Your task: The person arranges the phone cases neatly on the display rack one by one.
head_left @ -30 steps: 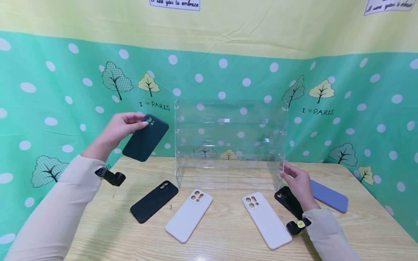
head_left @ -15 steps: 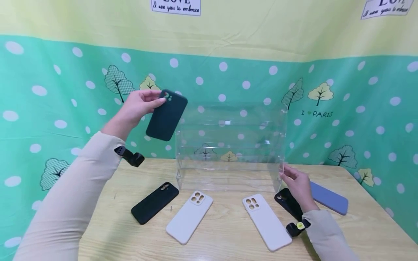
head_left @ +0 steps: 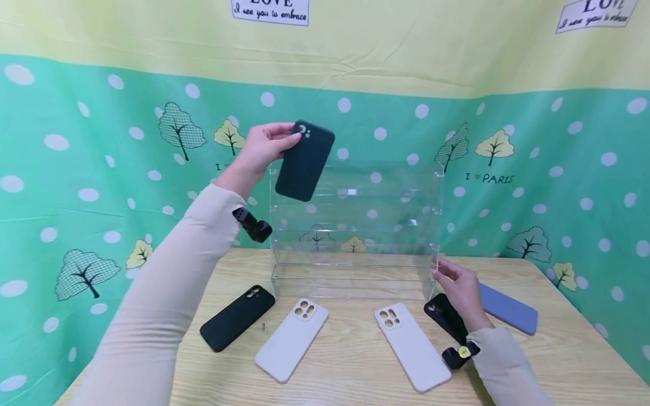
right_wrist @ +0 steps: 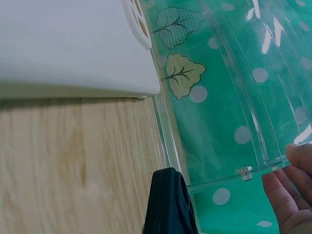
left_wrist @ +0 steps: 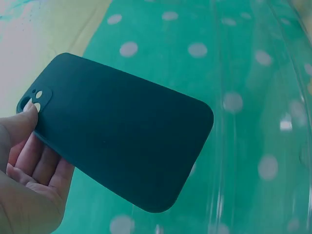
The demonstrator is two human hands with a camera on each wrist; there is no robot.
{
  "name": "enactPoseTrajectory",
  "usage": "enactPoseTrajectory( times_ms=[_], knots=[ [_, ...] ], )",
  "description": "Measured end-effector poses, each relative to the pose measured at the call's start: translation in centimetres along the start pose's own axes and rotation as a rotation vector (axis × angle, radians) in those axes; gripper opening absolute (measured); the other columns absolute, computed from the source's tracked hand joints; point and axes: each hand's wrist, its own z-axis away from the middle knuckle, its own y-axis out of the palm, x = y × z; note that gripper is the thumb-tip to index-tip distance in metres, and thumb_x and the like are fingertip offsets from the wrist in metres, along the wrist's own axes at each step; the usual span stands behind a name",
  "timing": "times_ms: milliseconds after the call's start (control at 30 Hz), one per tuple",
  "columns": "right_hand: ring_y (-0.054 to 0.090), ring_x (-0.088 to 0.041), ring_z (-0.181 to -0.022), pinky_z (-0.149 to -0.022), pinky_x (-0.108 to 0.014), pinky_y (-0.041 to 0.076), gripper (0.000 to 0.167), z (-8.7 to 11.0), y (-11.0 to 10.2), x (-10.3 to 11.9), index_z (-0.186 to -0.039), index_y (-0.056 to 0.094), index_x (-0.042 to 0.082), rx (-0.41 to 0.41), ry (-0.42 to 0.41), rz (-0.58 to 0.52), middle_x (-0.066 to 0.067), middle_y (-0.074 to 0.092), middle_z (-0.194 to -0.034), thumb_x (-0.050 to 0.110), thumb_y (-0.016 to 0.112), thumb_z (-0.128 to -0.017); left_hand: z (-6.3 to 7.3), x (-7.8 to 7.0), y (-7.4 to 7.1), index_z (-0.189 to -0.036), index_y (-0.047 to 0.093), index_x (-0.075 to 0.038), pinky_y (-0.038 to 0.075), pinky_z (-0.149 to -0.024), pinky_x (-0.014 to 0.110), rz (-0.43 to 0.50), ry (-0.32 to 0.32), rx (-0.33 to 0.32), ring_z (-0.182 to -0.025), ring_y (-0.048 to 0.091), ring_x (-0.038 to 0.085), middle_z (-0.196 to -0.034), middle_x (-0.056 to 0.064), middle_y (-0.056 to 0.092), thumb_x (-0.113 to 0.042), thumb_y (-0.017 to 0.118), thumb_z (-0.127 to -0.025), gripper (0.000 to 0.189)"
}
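My left hand [head_left: 261, 148] pinches a dark green phone case [head_left: 306, 163] by its camera-hole corner, thumb on the back face. The case hangs tilted in the air, overlapping the upper left of a clear acrylic display rack [head_left: 355, 230] in the head view. In the left wrist view the whole back of the case shows, with the thumb [left_wrist: 24, 122] beside the camera holes. Low on the rack's right side, my right hand [head_left: 459, 287] grips the edge of the side panel. The right wrist view has thumb and fingers on either side of that panel [right_wrist: 234, 180].
A black case [head_left: 237, 318] and a white case [head_left: 291, 341] lie front left of the rack. Front right lie another white case [head_left: 413, 349], a black case [head_left: 447, 316] partly behind the right hand, and a blue case [head_left: 508, 309]. A patterned curtain [head_left: 376, 113] hangs behind the wooden table [head_left: 350, 361].
My left hand has carried the dark green case up and to the right, from left of the rack to over its upper left. The right hand stays on the rack's side.
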Motion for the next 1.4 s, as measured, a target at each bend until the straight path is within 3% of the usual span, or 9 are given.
enactPoseTrajectory(
  times_ms=[200, 467, 567, 667, 700, 833, 1033, 1233, 1400],
  knots=[
    [0.058, -0.03, -0.11, -0.075, -0.007, 0.048, 0.041, 0.1, 0.1, -0.2, -0.128, 0.057, 0.004, -0.006, -0.007, 0.002, -0.018, 0.064, -0.117, 0.022, 0.062, -0.092, -1.2, -0.6, 3.7, -0.121, 0.064, -0.009, 0.052, -0.088, 0.028, 0.104, 0.021, -0.022, -0.094, 0.066, 0.015, -0.113, 0.009, 0.068, -0.013, 0.068, -0.086, 0.035],
    [0.06, -0.031, -0.106, -0.078, -0.009, 0.05, 0.038, -0.2, 0.2, -0.2, -0.125, 0.059, 0.0, -0.023, -0.06, -0.002, -0.02, 0.064, -0.116, 0.016, 0.064, -0.091, -2.8, -1.0, 8.2, -0.116, 0.067, -0.009, 0.053, -0.082, 0.023, 0.246, 0.063, -0.097, -0.097, 0.066, 0.014, -0.112, 0.008, 0.069, -0.013, 0.069, -0.085, 0.031],
    [0.063, -0.011, -0.097, -0.074, -0.004, 0.047, 0.036, -0.3, 0.4, -0.3, -0.123, 0.06, 0.0, -0.034, -0.061, -0.01, -0.02, 0.065, -0.114, 0.014, 0.065, -0.09, -3.4, -1.0, 10.0, -0.116, 0.067, -0.008, 0.053, -0.08, 0.019, 0.311, 0.092, -0.149, -0.097, 0.066, 0.012, -0.111, 0.008, 0.069, -0.011, 0.069, -0.085, 0.032],
    [0.063, -0.01, -0.096, -0.074, -0.007, 0.049, 0.036, -0.3, 0.5, -0.3, -0.123, 0.06, 0.0, -0.03, -0.057, -0.014, -0.02, 0.066, -0.113, 0.014, 0.065, -0.09, -4.0, -0.9, 11.7, -0.116, 0.067, -0.005, 0.052, -0.081, 0.014, 0.4, 0.13, -0.185, -0.098, 0.066, 0.01, -0.112, 0.008, 0.069, -0.007, 0.069, -0.084, 0.032],
    [0.063, -0.01, -0.096, -0.073, -0.006, 0.048, 0.036, -0.3, 0.5, -0.4, -0.123, 0.06, 0.0, -0.027, -0.052, -0.016, -0.02, 0.066, -0.113, 0.014, 0.065, -0.09, -4.1, -0.9, 12.2, -0.116, 0.067, -0.004, 0.052, -0.081, 0.013, 0.426, 0.142, -0.192, -0.099, 0.066, 0.009, -0.112, 0.009, 0.069, -0.006, 0.069, -0.084, 0.032],
    [0.061, -0.031, -0.106, -0.078, -0.015, 0.052, 0.038, -0.3, 0.3, -0.4, -0.126, 0.059, 0.001, -0.017, -0.039, -0.01, -0.02, 0.065, -0.115, 0.016, 0.063, -0.091, -4.9, -0.8, 14.0, -0.116, 0.066, -0.002, 0.051, -0.083, 0.012, 0.505, 0.163, -0.199, -0.1, 0.065, 0.01, -0.114, 0.01, 0.068, -0.005, 0.068, -0.084, 0.033],
    [0.061, -0.03, -0.107, -0.083, -0.027, 0.055, 0.038, -0.4, 0.3, -0.4, -0.126, 0.058, 0.002, -0.012, -0.041, -0.019, -0.019, 0.065, -0.116, 0.016, 0.063, -0.091, -5.4, -0.5, 15.9, -0.114, 0.068, -0.004, 0.051, -0.083, 0.012, 0.528, 0.177, -0.219, -0.097, 0.066, 0.008, -0.111, 0.007, 0.069, -0.008, 0.069, -0.083, 0.031],
    [0.06, -0.029, -0.107, -0.083, -0.027, 0.055, 0.037, -0.4, 0.4, -0.4, -0.127, 0.058, 0.004, -0.01, -0.034, -0.022, -0.018, 0.065, -0.116, 0.016, 0.062, -0.092, -5.4, -0.3, 17.4, -0.113, 0.068, -0.002, 0.05, -0.083, 0.011, 0.529, 0.222, -0.211, -0.097, 0.066, 0.01, -0.111, 0.011, 0.069, -0.007, 0.068, -0.084, 0.029],
    [0.06, -0.03, -0.107, -0.084, -0.029, 0.055, 0.038, -0.5, 0.3, -0.4, -0.127, 0.058, 0.004, -0.016, -0.033, -0.018, -0.019, 0.065, -0.116, 0.016, 0.062, -0.092, -5.6, 0.3, 18.3, -0.114, 0.068, -0.005, 0.05, -0.083, 0.011, 0.497, 0.175, -0.171, -0.097, 0.066, 0.008, -0.111, 0.008, 0.069, -0.009, 0.069, -0.084, 0.03]
  ],
)
